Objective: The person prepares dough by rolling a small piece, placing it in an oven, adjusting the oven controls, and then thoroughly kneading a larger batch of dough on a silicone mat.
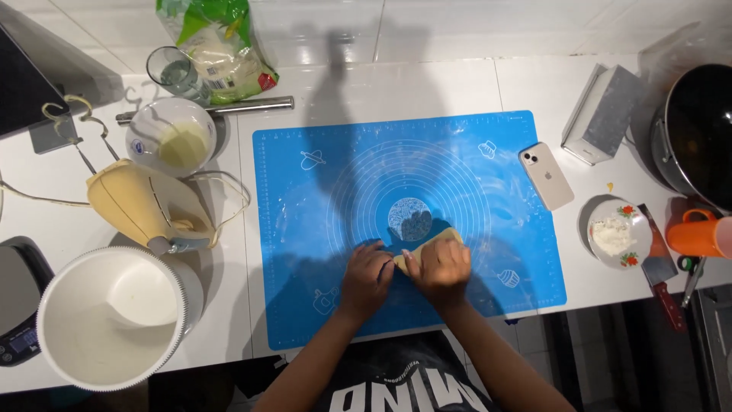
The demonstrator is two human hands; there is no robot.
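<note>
Yellow dough (pixel 435 243) (mostly hidden) under hands (pixel 408 275)

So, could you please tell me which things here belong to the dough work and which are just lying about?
In use: left hand, right hand, dough piece, blue mat.
Lying about: hand mixer, white bowl, phone, flour plate, knife.

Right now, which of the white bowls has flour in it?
The small flower-rimmed dish right of the blue mat; the big bowl looks empty, the other holds yellowish batter.

Blue mat (pixel 305 229) with white ring pattern; pale yellow dough (pixel 427 246) at centre; white worktop (pixel 396 84); orange cup (pixel 698 233) at three o'clock.
</note>
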